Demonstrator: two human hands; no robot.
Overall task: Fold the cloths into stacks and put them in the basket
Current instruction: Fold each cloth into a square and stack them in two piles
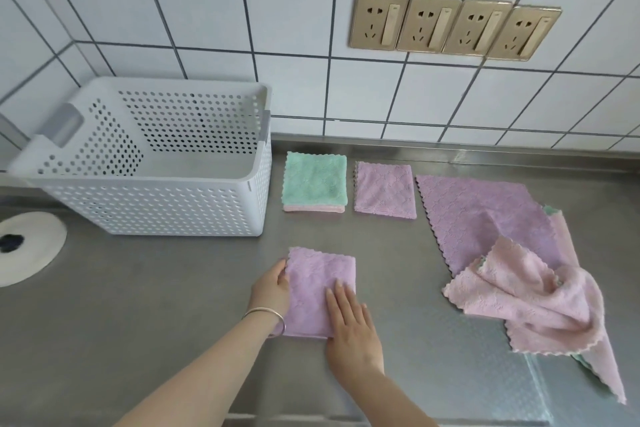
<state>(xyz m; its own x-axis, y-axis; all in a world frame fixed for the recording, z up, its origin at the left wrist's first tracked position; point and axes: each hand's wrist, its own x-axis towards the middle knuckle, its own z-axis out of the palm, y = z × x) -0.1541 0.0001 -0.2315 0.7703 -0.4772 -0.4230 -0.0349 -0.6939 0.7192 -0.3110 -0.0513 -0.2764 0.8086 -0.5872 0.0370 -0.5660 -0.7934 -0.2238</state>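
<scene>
A folded purple cloth (pixel 317 282) lies on the steel counter in front of me. My left hand (pixel 272 289) holds its left edge, fingers curled over the corner. My right hand (pixel 349 319) presses flat on its right part, fingers straight. Behind it a folded green cloth on a pink one (pixel 315 182) forms a small stack, with a folded purple cloth (pixel 384 189) beside it. To the right a purple cloth (pixel 474 215) lies spread flat, and a crumpled pink cloth (pixel 540 308) overlaps its near corner. The white perforated basket (pixel 156 204) stands at the left with nothing in it.
The tiled wall with a row of gold sockets (pixel 453 26) bounds the counter at the back. A round white fitting with a dark hole (pixel 24 248) sits in the counter at the far left. Bare steel (pixel 156 305) shows between the basket and my hands.
</scene>
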